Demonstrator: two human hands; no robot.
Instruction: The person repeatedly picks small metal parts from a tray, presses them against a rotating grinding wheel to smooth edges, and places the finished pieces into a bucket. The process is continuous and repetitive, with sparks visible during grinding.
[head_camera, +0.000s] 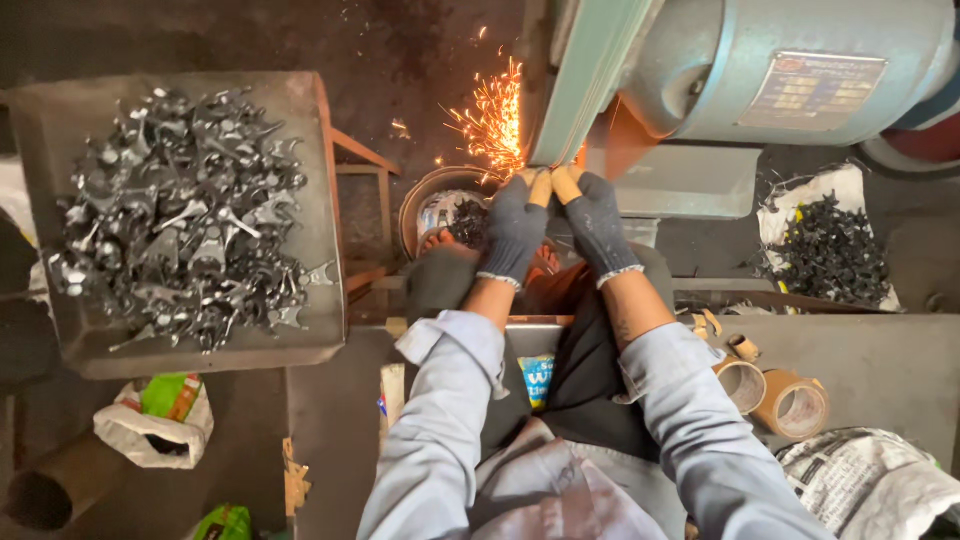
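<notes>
Both my hands wear dark knit gloves. My left hand (514, 226) and my right hand (594, 215) are side by side, fingertips pinched together on a small part that is hidden between them. They press it against the edge of the grey-green grinding wheel (590, 70). Orange sparks (493, 115) fly off to the left of the wheel. A round metal bowl (418, 196) with dark pieces sits on the floor just below my left hand.
A large metal tray (320, 180) heaped with grey forged parts stands at the left. The grinder's motor housing (720, 70) is at top right. More dark parts lie on a white sack (855, 185) at right. Cardboard tape cores (790, 405) and newspaper (870, 480) sit at lower right.
</notes>
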